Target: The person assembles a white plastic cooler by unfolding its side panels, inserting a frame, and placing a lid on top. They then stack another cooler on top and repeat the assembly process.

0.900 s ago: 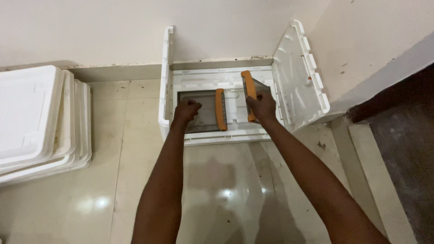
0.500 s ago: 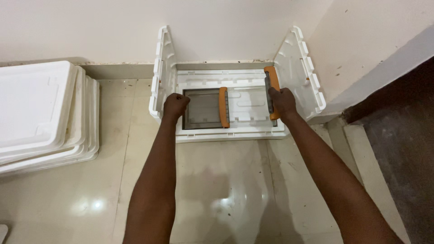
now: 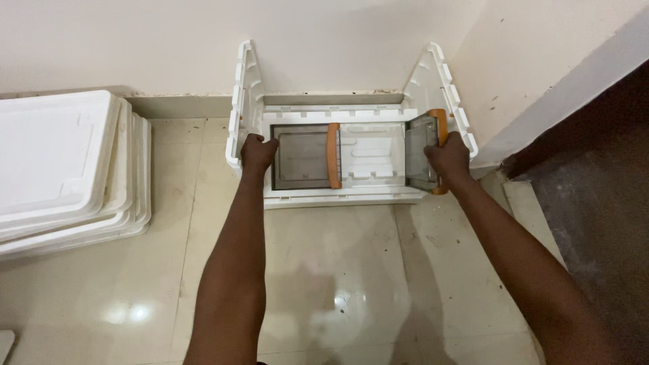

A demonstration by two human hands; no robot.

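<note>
A white plastic folding crate panel [image 3: 351, 192] lies on the floor against the wall, its two side flaps raised. Set into it are two smoky transparent doors with orange edges. The left door [image 3: 304, 157] lies flat and shut. The right door [image 3: 420, 151] is swung up and outward. My left hand [image 3: 257, 153] grips the left edge of the panel beside the flat door. My right hand [image 3: 447, 157] holds the raised right door by its orange edge.
A stack of white plastic panels [image 3: 64, 165] lies on the tiled floor at the left. The wall [image 3: 203, 47] runs behind the crate, and a second wall [image 3: 541, 74] angles in at the right, with a dark doorway [image 3: 595, 203] beyond.
The right door has swung further outward to the right with my right hand on it. My left hand moved left to the panel's edge. The view has shifted, bringing the crate closer.
</note>
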